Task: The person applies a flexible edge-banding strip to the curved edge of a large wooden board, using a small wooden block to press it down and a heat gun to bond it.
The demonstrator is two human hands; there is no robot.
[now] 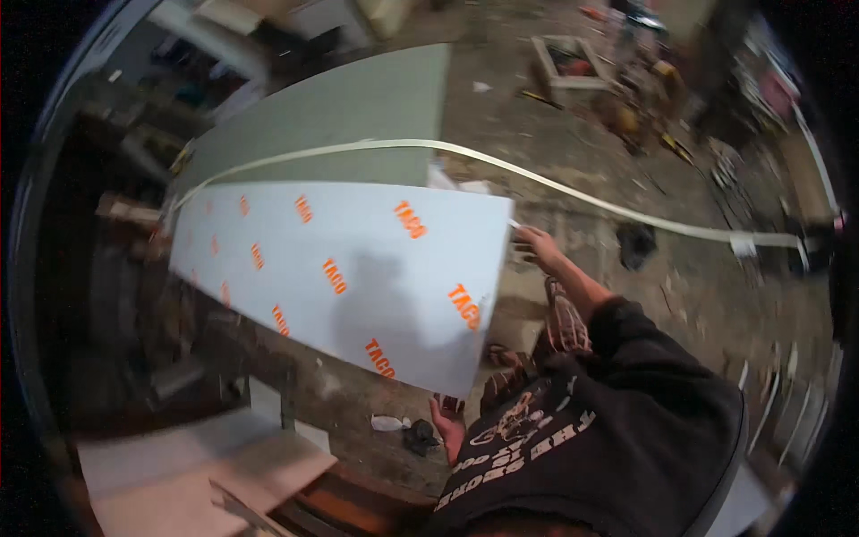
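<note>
A long white panel (403, 295) with rows of orange print stretches away to the left in front of me, one short end towards my body. My right hand (540, 249) grips the corner at the right of that end, fingers at the edge. At the opposite corner, my left hand (449, 430) supports the panel from below, its fingertips partly hidden under it. A long, narrow cream strip (555, 183) arches along the panel's far side and on to the right. Behind the panel lies a large grey-green board (358, 116).
On the littered floor at the upper right are a small wooden frame box (573, 67), scattered tools and a black bag (636, 243). Pale boards (206, 461) lie at the lower left. A clear plastic item (387, 422) lies near my left hand.
</note>
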